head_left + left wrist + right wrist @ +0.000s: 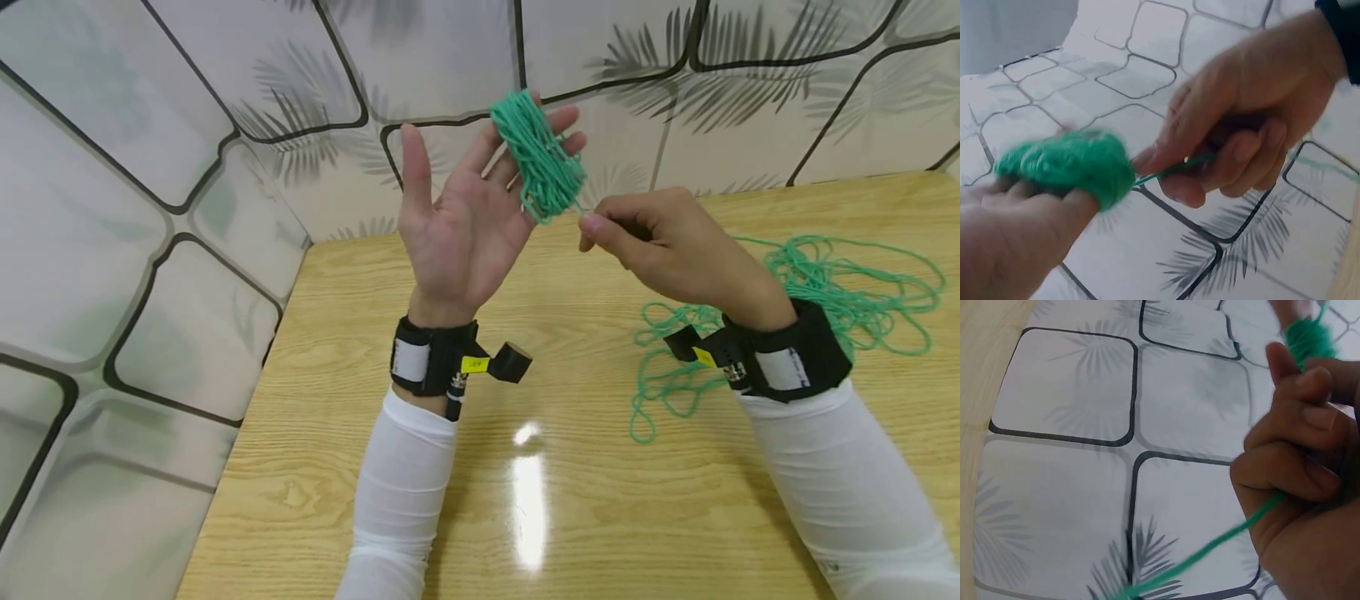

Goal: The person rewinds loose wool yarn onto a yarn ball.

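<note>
A thick bundle of green yarn [538,158] is wound about the fingers of my left hand [468,221], which is raised palm up with fingers extended and thumb apart. In the left wrist view the yarn bundle [1069,164] is blurred. My right hand [675,242], just right of the bundle, pinches a taut yarn strand [1172,170] between thumb and forefinger. Its other fingers curl round the yarn. From the bottom of that hand a trailing strand [1210,550] runs out in the right wrist view.
A loose, tangled heap of green yarn [832,279] lies on the wooden table [337,500] at the right, partly hidden by the right wrist. Behind and left of the table hangs a patterned white covering [450,50]. Both wrists wear black straps with small cameras.
</note>
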### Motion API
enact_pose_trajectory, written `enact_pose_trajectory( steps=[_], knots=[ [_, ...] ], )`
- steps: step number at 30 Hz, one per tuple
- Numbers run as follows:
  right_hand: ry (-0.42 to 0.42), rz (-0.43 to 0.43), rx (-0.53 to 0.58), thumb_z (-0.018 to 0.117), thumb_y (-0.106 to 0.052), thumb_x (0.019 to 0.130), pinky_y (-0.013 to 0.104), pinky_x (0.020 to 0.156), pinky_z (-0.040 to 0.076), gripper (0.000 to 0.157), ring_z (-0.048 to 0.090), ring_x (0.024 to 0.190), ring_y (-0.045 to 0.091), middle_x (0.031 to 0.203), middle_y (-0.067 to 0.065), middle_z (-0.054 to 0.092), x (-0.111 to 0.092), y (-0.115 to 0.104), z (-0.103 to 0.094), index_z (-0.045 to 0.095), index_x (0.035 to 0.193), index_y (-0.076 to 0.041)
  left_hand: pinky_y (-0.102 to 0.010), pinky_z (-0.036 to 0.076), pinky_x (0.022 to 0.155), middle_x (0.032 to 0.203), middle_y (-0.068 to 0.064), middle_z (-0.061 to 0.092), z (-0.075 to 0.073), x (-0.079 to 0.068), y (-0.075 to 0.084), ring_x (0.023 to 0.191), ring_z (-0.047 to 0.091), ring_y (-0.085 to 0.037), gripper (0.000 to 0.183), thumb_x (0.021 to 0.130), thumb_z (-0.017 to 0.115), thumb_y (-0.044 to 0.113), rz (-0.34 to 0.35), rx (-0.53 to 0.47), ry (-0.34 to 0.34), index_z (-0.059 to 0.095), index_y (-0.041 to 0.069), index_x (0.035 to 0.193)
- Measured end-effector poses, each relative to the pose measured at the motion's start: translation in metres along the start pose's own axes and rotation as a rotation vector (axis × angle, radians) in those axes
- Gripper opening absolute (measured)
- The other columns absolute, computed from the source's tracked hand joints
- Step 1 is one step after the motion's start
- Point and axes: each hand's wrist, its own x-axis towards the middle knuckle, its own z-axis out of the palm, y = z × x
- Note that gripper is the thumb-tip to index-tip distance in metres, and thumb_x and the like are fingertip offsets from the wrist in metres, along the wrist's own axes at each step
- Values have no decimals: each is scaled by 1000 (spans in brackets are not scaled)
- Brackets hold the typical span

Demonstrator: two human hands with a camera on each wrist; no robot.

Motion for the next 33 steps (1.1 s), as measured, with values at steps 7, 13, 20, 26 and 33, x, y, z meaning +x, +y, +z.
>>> enact_pose_trajectory(
  steps=[7,13,20,26,33],
  knots=[
    [19,-43,49,58,-10,89,26,45,29,13,36,48,9,63,-4,49,-4,-20,-6,65,86,-20,-41,38,94,124,-13,54,1,-2,-1,115,49,-25,75,95,-4,51,-335,623,83,43,7,132],
    [223,-5,61,58,-8,88,24,43,27,9,35,46,10,65,4,51,-4,-18,-16,67,86,-6,-43,40,91,113,-18,59,8,-4,-1,106,56,-29,84,93,-9,55,-656,611,-185,49,3,126],
    [319,20,136,56,-11,90,26,43,27,14,34,47,12,60,6,46,0,2,-12,67,85,-5,-56,32,97,102,-27,60,3,-8,-1,104,54,-43,90,93,0,61,-436,147,-319,37,-13,127],
    [97,18,110,49,-16,95,28,44,29,19,37,47,13,61,3,49,2,7,0,66,88,-10,-49,21,107,133,-25,42,1,-3,-2,126,39,-37,88,90,11,68,-141,-145,-143,23,-3,141],
    [-16,3,23,50,-20,95,28,43,27,16,33,45,12,57,0,41,1,0,4,65,88,-19,-36,35,97,127,-14,48,-2,0,-4,118,44,-24,59,99,12,46,-156,487,175,42,4,126]
  ],
)
